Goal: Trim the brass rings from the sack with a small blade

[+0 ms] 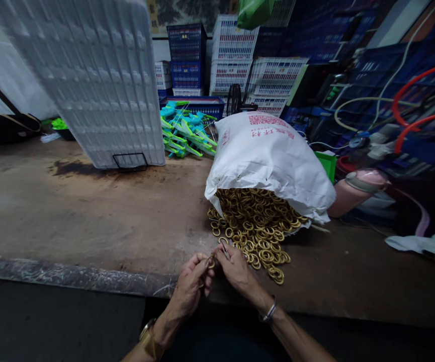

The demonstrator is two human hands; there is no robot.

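Observation:
My left hand [190, 284] is closed, its thumb and fingers pinching a brass-coloured ring [211, 262]. Close against it, my right hand [236, 266] is closed on a small, thin metal tool [225, 250], whose kind I cannot make out. The fingertips of both hands meet at the ring, just above the table's front edge. Beyond them, a heap of similar loose rings [264, 246] spills from the mouth of a white woven sack [266, 151] lying on its side. The fingers partly hide the ring and the tool.
A ribbed translucent plastic panel [100, 90] stands on the wooden table [89, 216] at the left. Behind are green and blue plastic pieces [187, 130] and stacked crates [232, 65]. A pink bottle [356, 191] and red hoses [402, 110] are at the right.

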